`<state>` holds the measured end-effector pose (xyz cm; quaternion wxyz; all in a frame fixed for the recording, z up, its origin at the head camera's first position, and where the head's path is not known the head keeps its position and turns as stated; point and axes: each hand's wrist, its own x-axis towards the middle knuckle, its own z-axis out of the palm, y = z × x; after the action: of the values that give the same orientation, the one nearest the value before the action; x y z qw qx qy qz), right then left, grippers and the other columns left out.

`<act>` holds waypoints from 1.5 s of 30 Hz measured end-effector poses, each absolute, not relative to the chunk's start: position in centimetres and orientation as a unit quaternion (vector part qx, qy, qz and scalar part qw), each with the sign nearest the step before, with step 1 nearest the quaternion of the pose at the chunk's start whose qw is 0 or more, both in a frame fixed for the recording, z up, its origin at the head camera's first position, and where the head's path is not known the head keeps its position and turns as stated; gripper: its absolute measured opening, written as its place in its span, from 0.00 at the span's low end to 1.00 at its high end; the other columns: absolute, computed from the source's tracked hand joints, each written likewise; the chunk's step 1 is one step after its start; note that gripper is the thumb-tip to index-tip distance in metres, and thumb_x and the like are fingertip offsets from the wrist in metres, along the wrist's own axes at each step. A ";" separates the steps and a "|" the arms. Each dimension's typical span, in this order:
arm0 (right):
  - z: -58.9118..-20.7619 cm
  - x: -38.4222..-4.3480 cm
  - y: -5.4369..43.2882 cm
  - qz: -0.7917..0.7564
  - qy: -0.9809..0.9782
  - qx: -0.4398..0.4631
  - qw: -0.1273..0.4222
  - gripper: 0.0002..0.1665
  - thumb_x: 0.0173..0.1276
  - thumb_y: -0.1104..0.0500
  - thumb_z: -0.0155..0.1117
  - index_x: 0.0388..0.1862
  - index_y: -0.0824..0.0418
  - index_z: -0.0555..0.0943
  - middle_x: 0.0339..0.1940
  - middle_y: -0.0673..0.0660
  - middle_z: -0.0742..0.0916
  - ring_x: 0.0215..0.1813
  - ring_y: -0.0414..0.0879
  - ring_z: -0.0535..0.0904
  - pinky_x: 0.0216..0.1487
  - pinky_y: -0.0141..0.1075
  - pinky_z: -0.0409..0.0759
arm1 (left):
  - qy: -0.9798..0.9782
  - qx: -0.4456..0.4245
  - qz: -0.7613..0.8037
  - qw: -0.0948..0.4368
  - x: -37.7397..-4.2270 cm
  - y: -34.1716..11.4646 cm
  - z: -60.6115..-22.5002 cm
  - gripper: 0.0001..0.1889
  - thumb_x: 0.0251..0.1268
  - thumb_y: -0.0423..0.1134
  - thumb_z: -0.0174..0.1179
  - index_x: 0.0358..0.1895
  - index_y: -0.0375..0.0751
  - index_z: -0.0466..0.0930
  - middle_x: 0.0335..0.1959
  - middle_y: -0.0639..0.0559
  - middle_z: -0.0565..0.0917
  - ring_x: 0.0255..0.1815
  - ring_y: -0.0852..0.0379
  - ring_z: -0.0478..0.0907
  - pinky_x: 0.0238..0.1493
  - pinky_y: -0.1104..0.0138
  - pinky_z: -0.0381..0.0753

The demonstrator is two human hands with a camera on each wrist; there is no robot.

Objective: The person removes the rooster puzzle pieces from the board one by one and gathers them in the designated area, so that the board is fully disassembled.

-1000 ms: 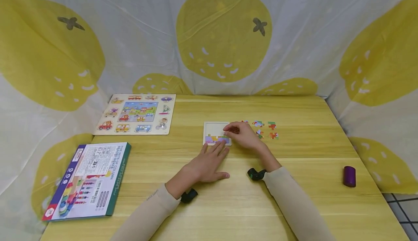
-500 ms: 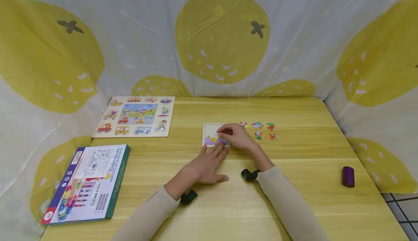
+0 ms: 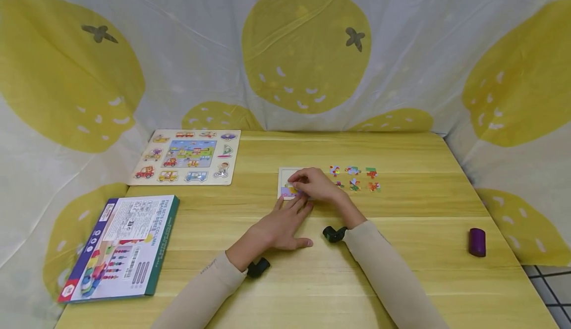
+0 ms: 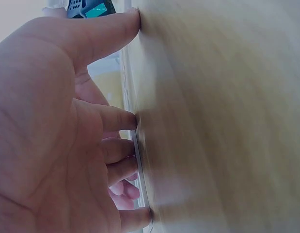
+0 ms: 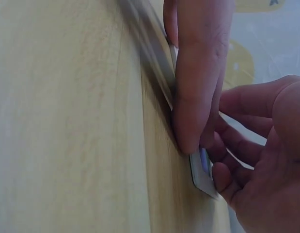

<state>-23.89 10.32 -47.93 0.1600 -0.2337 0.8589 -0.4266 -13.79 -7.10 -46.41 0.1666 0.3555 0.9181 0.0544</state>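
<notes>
In the head view a small puzzle board [image 3: 279, 183] lies mid-table, purple and yellow pieces along its near side. My left hand [image 3: 283, 227] rests flat with fingers spread, fingertips on the board's near edge. The left wrist view shows the palm of my left hand [image 4: 48, 131] and its fingertips down at that edge. Over the board, my right hand [image 3: 317, 184] pinches a puzzle piece, mostly hidden by thumb and fingers. In the right wrist view, the curled fingers of my right hand [image 5: 271, 160] sit close above the board [image 5: 202, 179], near my left fingers [image 5: 196, 82].
Several loose puzzle pieces [image 3: 354, 184] lie right of the board. A larger vehicle puzzle [image 3: 225, 178] is at the back left, with a beaded-toy box [image 3: 120, 245] nearer me. A purple cylinder [image 3: 477, 242] stands near the right edge. A lemon-print curtain [image 3: 196, 46] closes off the back.
My right hand has moved left across the board, from its right side to about its middle. More loose pieces show behind it. My left hand has stayed in place.
</notes>
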 end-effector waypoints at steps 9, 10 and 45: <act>-48.0 -24.0 9.7 -0.397 0.868 -0.246 0.171 0.16 0.78 0.59 0.59 0.59 0.57 0.87 0.54 0.54 0.89 0.47 0.44 0.81 0.53 0.40 0.80 | 0.919 0.356 0.039 0.167 -13.8 -7.0 -46.5 0.52 0.70 0.73 0.50 0.85 0.44 0.44 0.87 0.46 0.40 0.87 0.51 0.35 0.82 0.37 0.45; -48.1 -24.0 9.7 -0.396 0.867 -0.247 0.174 0.16 0.79 0.59 0.59 0.60 0.57 0.87 0.55 0.54 0.88 0.48 0.44 0.81 0.54 0.39 0.80 | 0.919 0.356 0.039 0.167 -13.7 -7.0 -46.5 0.52 0.70 0.73 0.50 0.85 0.44 0.44 0.87 0.46 0.40 0.87 0.51 0.35 0.82 0.37 0.45; -47.9 -24.1 9.3 -0.471 0.844 -0.219 0.136 0.07 0.74 0.62 0.64 0.47 0.55 0.86 0.39 0.52 0.88 0.41 0.46 0.82 0.43 0.36 0.82 | 0.921 0.356 0.038 0.156 -13.8 -7.0 -46.7 0.52 0.70 0.73 0.50 0.85 0.45 0.44 0.87 0.46 0.39 0.88 0.49 0.36 0.82 0.37 0.47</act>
<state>-24.06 9.28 -47.89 0.1355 -0.2189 0.8438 -0.4708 -13.76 -7.03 -46.69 0.1557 0.3562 0.9205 0.0381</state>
